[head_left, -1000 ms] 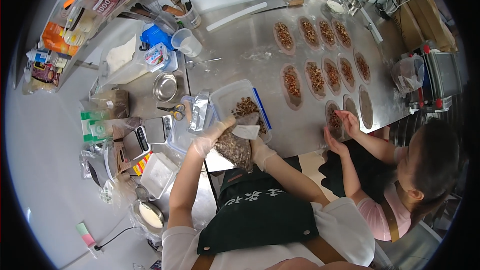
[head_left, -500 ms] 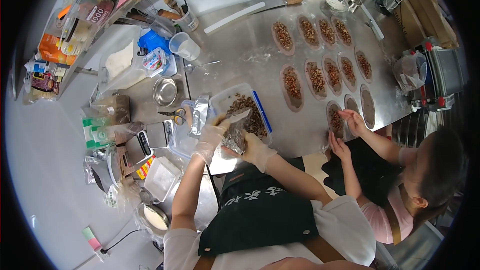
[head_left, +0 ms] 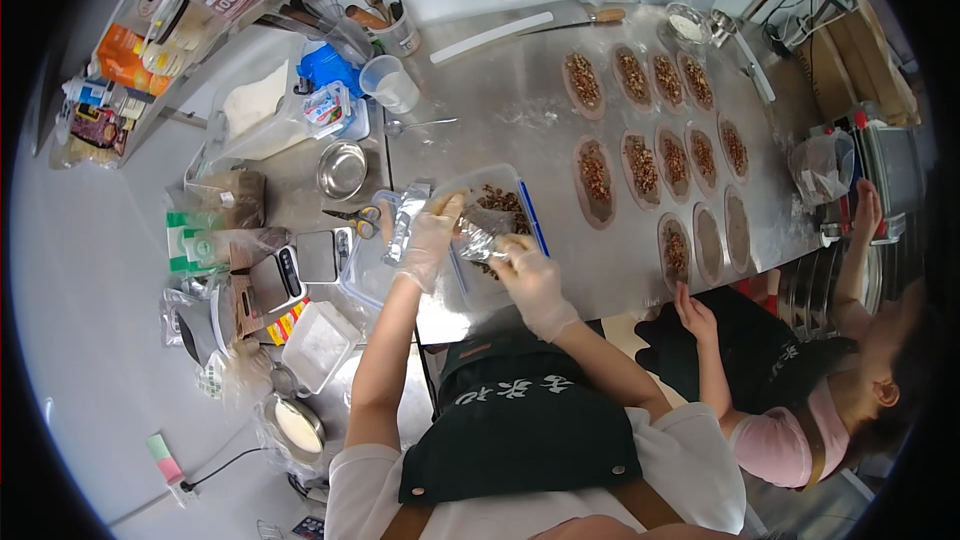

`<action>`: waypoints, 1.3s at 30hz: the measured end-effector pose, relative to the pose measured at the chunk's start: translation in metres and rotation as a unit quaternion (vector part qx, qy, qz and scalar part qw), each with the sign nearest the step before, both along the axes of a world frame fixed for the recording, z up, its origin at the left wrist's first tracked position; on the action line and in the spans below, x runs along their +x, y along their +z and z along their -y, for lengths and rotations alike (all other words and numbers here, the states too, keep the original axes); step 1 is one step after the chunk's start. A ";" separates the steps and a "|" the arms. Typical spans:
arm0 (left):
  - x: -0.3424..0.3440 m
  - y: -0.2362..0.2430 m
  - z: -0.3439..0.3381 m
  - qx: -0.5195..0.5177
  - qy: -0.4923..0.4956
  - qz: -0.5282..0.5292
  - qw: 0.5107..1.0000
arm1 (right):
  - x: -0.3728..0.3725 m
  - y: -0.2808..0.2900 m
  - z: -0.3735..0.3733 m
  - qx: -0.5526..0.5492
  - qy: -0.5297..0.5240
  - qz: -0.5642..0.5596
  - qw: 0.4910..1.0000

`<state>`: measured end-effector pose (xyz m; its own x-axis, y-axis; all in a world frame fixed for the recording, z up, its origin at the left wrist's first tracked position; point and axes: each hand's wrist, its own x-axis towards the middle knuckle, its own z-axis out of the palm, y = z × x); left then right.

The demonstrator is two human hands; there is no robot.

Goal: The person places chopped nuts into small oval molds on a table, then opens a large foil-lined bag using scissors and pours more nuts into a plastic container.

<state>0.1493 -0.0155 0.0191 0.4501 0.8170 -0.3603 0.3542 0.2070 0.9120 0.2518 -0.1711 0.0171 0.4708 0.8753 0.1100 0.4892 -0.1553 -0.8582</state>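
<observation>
Between my two gloved hands is a crinkled silvery pouch (head_left: 478,236), held over a clear plastic box (head_left: 460,190) with dark chopped bits (head_left: 503,202) in it. My left hand (head_left: 428,248) grips the pouch's left end, its fingers curled. My right hand (head_left: 536,285) pinches the right end. What is inside the pouch I cannot make out. Just left of my left hand lies a silver foil packet (head_left: 405,220) across a second clear box (head_left: 370,275). Black scissors (head_left: 355,218) rest beside that box.
Rows of oval dough pieces (head_left: 594,185), most topped with chopped nuts, lie to the right. A co-worker's hand (head_left: 697,316) is near them; the other hand (head_left: 867,208) is by a machine (head_left: 885,165). A metal bowl (head_left: 342,169) and a scale (head_left: 320,256) stand left.
The pouch has tipped flatter over the box, and my right hand has shifted to its right end. The co-worker's far hand has moved right, away from the dough.
</observation>
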 end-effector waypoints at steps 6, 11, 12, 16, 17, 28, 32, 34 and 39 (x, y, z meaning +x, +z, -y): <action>-0.021 0.019 -0.004 -0.004 -0.075 0.088 0.993 | 0.004 0.023 0.003 0.006 -0.015 -0.006 1.000; -0.026 0.031 -0.009 0.210 -0.081 -0.029 0.974 | 0.004 0.034 0.012 0.002 -0.065 -0.039 0.997; -0.028 0.030 -0.012 0.331 -0.096 -0.094 0.934 | 0.004 0.038 0.014 -0.013 -0.065 -0.049 0.997; -0.022 0.048 -0.014 0.409 -0.046 -0.071 0.909 | 0.003 0.050 0.020 -0.001 -0.061 -0.037 0.997; -0.018 0.058 -0.010 0.367 -0.019 -0.057 0.928 | 0.004 0.054 0.018 -0.003 -0.052 -0.035 0.998; -0.017 0.077 -0.022 0.369 -0.025 0.060 0.927 | 0.011 0.077 0.011 0.031 -0.051 -0.023 0.998; -0.031 0.085 -0.007 0.285 -0.047 0.012 0.957 | 0.017 0.076 0.021 0.030 -0.025 0.019 0.999; -0.054 0.061 -0.001 0.257 -0.052 0.056 0.963 | 0.024 0.078 0.027 0.030 0.034 0.109 0.993; -0.116 -0.002 0.059 -0.289 -0.008 0.173 0.941 | 0.028 0.039 0.082 0.051 0.214 0.264 0.939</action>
